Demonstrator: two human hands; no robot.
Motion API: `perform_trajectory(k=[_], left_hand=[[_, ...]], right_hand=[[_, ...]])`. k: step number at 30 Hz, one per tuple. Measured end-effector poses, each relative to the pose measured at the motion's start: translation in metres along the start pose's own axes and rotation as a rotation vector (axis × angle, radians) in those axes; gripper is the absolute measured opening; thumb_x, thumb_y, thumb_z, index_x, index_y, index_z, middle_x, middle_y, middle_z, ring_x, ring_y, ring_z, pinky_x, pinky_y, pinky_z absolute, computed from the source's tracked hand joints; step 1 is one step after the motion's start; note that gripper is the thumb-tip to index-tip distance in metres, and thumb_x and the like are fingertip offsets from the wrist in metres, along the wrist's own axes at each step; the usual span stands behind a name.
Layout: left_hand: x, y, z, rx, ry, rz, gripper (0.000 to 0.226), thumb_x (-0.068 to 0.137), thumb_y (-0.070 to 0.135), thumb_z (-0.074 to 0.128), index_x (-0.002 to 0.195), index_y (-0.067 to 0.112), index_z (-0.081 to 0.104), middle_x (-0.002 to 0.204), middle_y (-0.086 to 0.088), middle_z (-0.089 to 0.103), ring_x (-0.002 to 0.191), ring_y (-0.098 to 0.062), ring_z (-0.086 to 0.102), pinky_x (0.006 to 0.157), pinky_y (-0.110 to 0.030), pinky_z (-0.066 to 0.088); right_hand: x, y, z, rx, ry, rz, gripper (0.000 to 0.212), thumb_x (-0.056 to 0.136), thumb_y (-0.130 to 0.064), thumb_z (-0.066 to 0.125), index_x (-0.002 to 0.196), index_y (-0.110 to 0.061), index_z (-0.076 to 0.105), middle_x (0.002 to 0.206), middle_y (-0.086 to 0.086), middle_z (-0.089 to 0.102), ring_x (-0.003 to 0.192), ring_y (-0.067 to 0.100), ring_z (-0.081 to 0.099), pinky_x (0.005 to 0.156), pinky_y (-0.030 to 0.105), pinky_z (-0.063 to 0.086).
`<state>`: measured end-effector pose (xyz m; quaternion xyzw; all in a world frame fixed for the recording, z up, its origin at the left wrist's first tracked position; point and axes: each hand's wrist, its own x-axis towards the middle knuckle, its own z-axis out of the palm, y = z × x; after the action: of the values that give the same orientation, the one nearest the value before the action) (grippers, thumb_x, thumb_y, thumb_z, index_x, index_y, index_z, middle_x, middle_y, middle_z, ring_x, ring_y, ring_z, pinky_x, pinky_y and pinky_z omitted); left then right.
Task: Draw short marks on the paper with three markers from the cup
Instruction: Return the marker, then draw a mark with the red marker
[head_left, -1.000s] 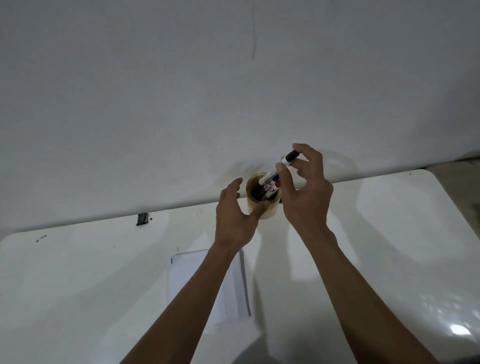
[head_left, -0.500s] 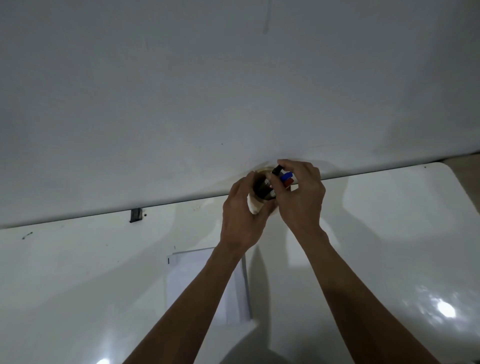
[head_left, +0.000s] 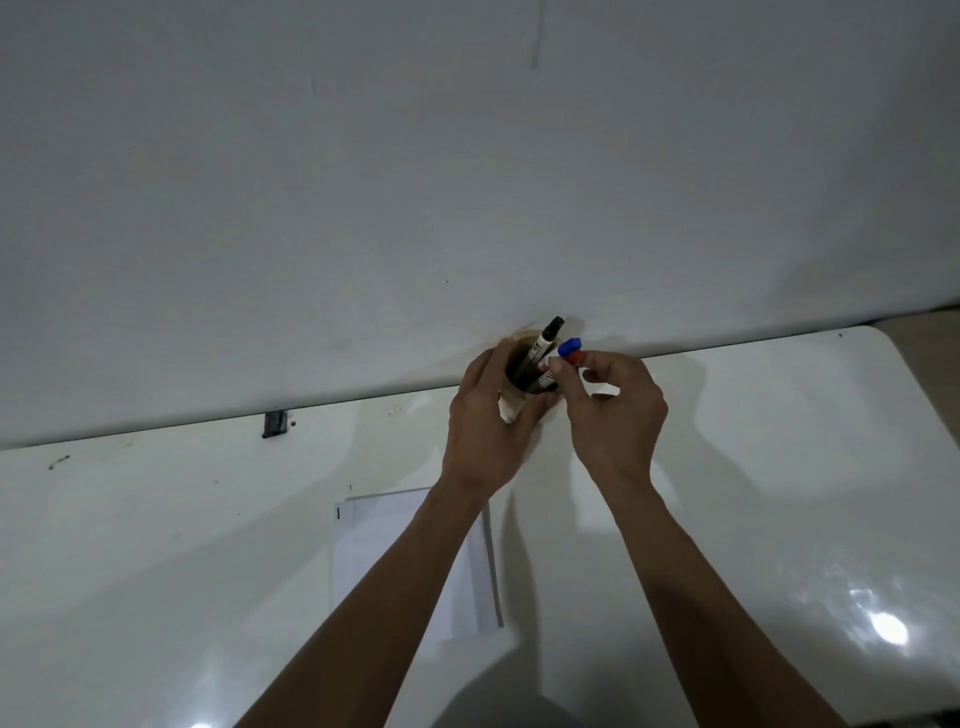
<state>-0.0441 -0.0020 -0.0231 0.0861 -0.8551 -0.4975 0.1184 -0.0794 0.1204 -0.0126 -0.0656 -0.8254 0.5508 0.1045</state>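
Observation:
A tan cup (head_left: 511, 408) stands at the far edge of the white table (head_left: 779, 467), against the wall. My left hand (head_left: 491, 426) is wrapped around its left side. A black-capped marker (head_left: 545, 340) leans out of the cup. Beside it are a blue-capped marker (head_left: 570, 345) and a red-capped marker (head_left: 575, 358). My right hand (head_left: 615, 410) pinches at these two just below their caps, at the cup's right rim. A white sheet of paper (head_left: 395, 540) lies nearer to me, partly under my left forearm, with a short black mark (head_left: 338, 513) at its top left corner.
A small black clip-like object (head_left: 274, 423) sits at the table's far edge to the left. A grey-white wall (head_left: 467, 182) rises directly behind the cup. The table's right rounded corner (head_left: 883, 338) is in view.
The black marker, held above the cup a second ago, now stands in it. My left hand closed around the cup. My right hand shifted to the blue and red caps.

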Motion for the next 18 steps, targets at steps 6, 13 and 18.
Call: perform_trajectory(k=[6,13,18], left_hand=[[0.0,0.001,0.0,0.025,-0.016,-0.018,0.062,0.088,0.03,0.074,0.144,0.023,0.048,0.126,0.031,0.046,0.112,0.022,0.046,0.099,-0.025,0.051],[-0.005,0.012,-0.008,0.049,-0.04,-0.081,0.059,0.092,0.034,0.071,0.142,0.035,0.041,0.134,0.027,0.046,0.123,0.019,0.041,0.099,-0.024,0.046],[-0.038,0.033,-0.041,-0.089,0.145,-0.263,0.049,0.095,0.04,0.062,0.14,0.023,0.053,0.131,0.002,0.064,0.118,0.001,0.057,0.087,-0.016,0.053]], right_hand=[[0.002,-0.021,-0.014,0.115,0.037,0.045,0.015,0.085,-0.024,0.082,0.091,-0.014,0.073,0.088,-0.002,0.074,0.082,0.005,0.067,0.068,0.009,0.049],[0.001,-0.066,-0.06,0.431,0.115,-0.095,0.011,0.099,-0.02,0.066,0.098,-0.025,0.057,0.097,0.008,0.073,0.094,0.023,0.074,0.087,0.036,0.059],[-0.02,-0.059,-0.062,0.308,-0.164,-0.001,0.015,0.092,-0.03,0.074,0.097,-0.037,0.062,0.086,-0.017,0.07,0.066,0.015,0.066,0.064,0.032,0.054]])
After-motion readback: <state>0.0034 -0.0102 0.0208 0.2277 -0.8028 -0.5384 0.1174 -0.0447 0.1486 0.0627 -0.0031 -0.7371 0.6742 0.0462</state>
